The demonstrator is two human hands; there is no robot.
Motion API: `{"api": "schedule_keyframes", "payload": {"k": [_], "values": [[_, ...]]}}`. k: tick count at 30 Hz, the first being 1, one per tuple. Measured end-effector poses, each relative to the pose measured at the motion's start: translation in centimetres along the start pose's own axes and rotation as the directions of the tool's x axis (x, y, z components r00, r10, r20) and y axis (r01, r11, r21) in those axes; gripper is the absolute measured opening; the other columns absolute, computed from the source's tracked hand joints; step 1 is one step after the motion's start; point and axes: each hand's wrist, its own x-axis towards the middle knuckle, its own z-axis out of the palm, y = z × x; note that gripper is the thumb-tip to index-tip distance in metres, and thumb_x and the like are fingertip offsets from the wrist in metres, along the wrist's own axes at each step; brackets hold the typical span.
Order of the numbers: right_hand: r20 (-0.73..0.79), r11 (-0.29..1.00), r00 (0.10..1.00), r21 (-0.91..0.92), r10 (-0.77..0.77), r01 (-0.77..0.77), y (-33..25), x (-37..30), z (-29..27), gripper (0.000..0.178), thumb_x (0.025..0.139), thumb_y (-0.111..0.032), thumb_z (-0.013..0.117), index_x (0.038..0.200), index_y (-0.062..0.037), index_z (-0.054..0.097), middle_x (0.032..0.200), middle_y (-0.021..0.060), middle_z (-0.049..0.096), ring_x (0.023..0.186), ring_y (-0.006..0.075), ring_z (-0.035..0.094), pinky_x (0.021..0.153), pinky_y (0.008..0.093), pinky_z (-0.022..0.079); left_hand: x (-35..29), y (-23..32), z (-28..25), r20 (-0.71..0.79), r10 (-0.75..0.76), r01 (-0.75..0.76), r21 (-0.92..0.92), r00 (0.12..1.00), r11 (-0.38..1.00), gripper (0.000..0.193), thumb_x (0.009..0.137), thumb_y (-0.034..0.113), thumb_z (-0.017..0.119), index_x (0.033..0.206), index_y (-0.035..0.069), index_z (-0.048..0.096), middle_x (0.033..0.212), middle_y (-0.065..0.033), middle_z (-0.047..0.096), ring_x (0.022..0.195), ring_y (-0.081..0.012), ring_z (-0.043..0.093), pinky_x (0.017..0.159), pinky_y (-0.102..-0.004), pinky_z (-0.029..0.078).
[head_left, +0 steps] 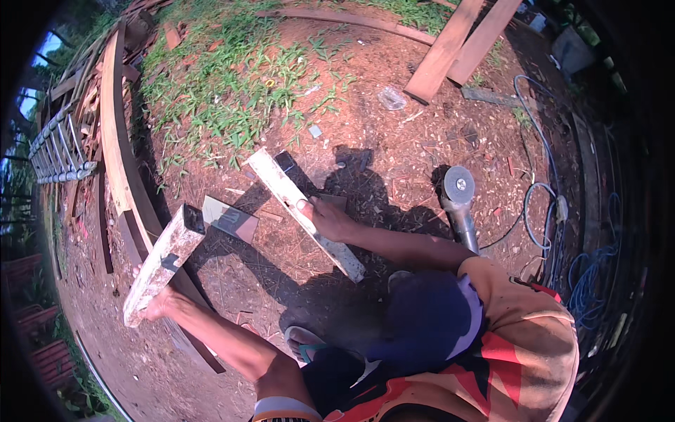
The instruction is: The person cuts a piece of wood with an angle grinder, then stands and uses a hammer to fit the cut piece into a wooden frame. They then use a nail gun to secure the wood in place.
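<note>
My left hand (pixel 156 304) is closed around the lower part of a short rectangular tube (pixel 163 260) with worn, patchy white paint. Its dark, hollow-looking end faces up and away from me. In my right hand (pixel 330 219) is a longer white, weathered bar (pixel 292 204), gripped near its middle and slanting from far left to near right. The two pieces are apart, both in front of my knees. An angle grinder (pixel 464 221) with a grey disc lies on the ground to the right of my right forearm.
A long timber beam (pixel 116 148) runs along the left, near a metal ladder-like frame (pixel 63 151). Planks (pixel 443 56) lie at the far right. Blue cord (pixel 541 190) loops on the right. A flat tile-like piece (pixel 228 219) rests on chip-strewn soil; grass (pixel 211 98) grows beyond.
</note>
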Motion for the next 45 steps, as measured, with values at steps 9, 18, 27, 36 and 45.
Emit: {"api": "schedule_keyframes", "payload": {"k": [9,18,27,36,45], "values": [[0.281,0.951,0.944,0.296,-0.171,0.084,-5.4,1.9,-15.5,0.051,0.097,-0.049,0.058,0.093,0.0020,0.061,0.072,0.0132,0.056,0.072,0.0201,0.055,0.070,0.0380,0.047,-22.0,-10.2,8.2,0.560,-0.733,-0.061,0.808,0.386,0.586,0.096,0.089,0.069,0.040,0.145,-0.009,0.033,0.136,-0.0362,0.043,0.126,-0.0491,0.045,0.114,-0.0596,0.028],[-0.270,0.740,0.728,-0.076,0.630,-0.668,-12.4,-28.1,-31.4,0.053,0.092,-0.051,0.061,0.112,-0.0013,0.063,0.105,0.0251,0.067,0.103,0.0418,0.065,0.089,0.0490,0.051,-34.6,-2.0,18.5,0.245,-0.862,-0.494,0.735,-0.444,0.464,0.093,0.090,0.069,0.041,0.141,-0.008,0.037,0.128,-0.0342,0.047,0.119,-0.0465,0.049,0.108,-0.0581,0.033],[-0.147,0.005,-0.008,0.086,0.989,-0.996,-33.7,-66.0,-23.1,0.068,0.089,-0.061,0.057,0.111,0.0013,0.070,0.111,0.0228,0.070,0.106,0.0392,0.066,0.090,0.0482,0.053,-33.4,10.1,31.3,0.009,-0.820,-0.684,0.546,-0.573,0.484,0.089,0.090,0.069,0.042,0.136,-0.007,0.040,0.121,-0.0322,0.050,0.111,-0.0440,0.052,0.101,-0.0566,0.037],[-0.045,0.009,-0.013,0.452,0.999,-0.892,-51.5,-70.3,0.7,0.056,0.088,-0.054,0.056,0.096,-0.0025,0.075,0.101,0.0187,0.073,0.095,0.0362,0.070,0.083,0.0448,0.055,-26.3,22.5,32.5,-0.389,-0.700,-0.799,0.349,-0.599,0.489,0.086,0.091,0.070,0.044,0.132,-0.006,0.044,0.113,-0.0302,0.053,0.104,-0.0414,0.056,0.095,-0.0551,0.042],[-0.084,0.144,0.117,0.597,0.990,-0.789,-59.5,-69.4,6.1,0.060,0.071,-0.029,0.082,0.127,-0.0147,0.065,0.121,0.0147,0.070,0.110,0.0301,0.067,0.092,0.0388,0.053,-24.2,22.6,39.6,-0.510,-0.754,-0.903,0.131,-0.415,0.409,0.083,0.092,0.070,0.045,0.128,-0.005,0.048,0.106,-0.0282,0.057,0.097,-0.0388,0.059,0.088,-0.0536,0.046]]}}
